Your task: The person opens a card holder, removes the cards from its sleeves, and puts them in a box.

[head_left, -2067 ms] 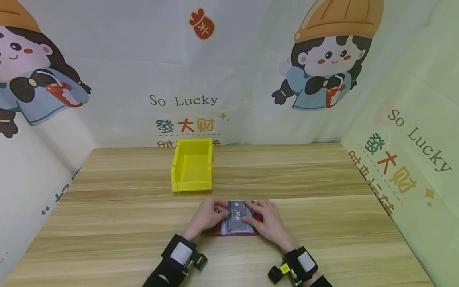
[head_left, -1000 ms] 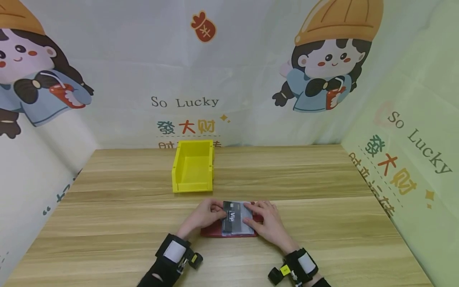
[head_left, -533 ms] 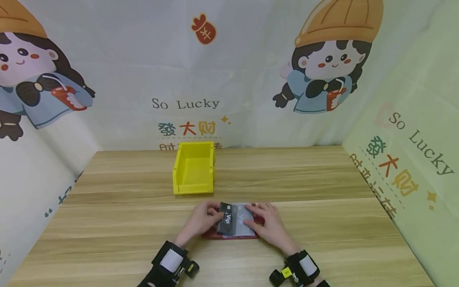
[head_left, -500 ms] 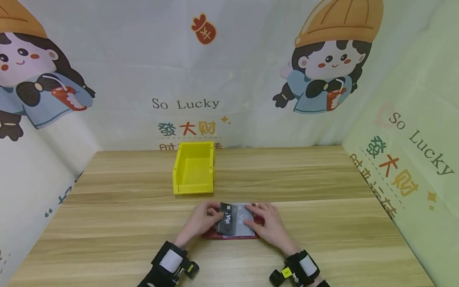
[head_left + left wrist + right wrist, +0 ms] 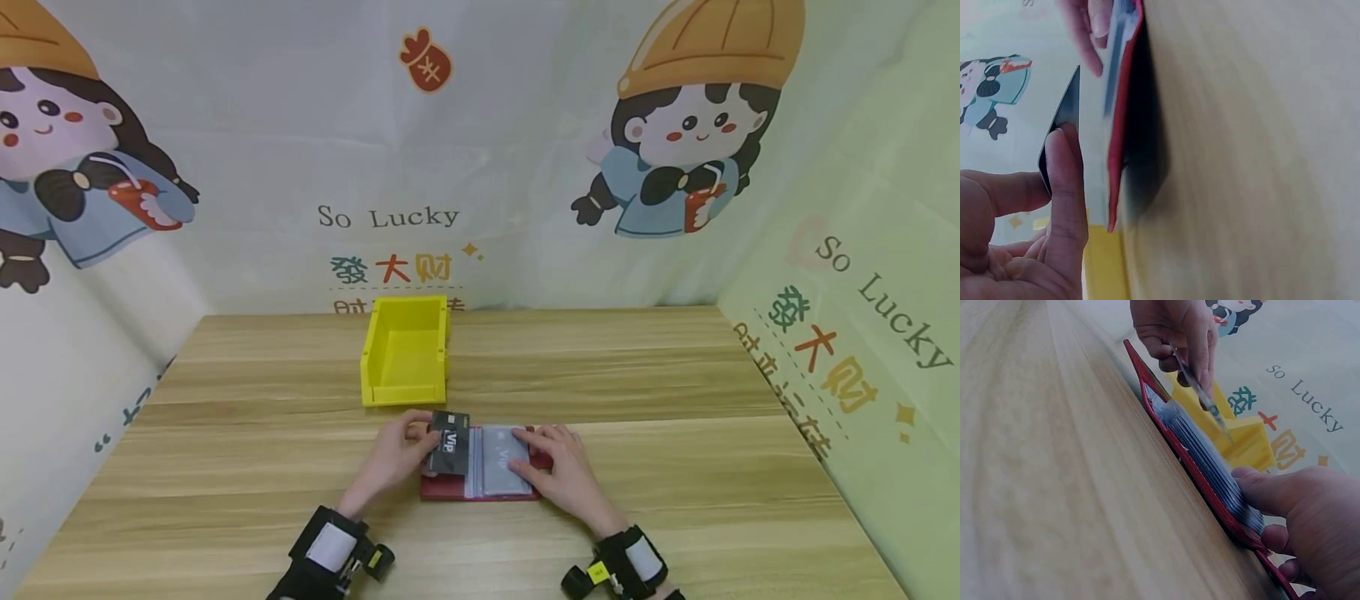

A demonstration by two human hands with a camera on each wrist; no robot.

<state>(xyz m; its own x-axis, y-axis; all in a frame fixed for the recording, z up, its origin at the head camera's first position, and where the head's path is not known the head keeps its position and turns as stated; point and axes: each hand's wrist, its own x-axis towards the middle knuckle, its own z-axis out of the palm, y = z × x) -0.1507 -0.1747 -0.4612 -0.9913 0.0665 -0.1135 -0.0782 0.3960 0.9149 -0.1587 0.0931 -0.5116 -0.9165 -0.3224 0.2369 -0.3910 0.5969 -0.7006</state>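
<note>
The left hand [image 5: 397,447] is pinching a probably light, stiff, slick card [image 5: 452,447] by its edge, the best hold, while the right hand [image 5: 561,467] is gripping the wallet [image 5: 491,477].

At eleven o'clock from the card holder [image 5: 483,475] on the counter [image 5: 675,400] stands the bin [image 5: 405,392]; the card [image 5: 449,446] is at ten, seemingly above the holder.
</note>
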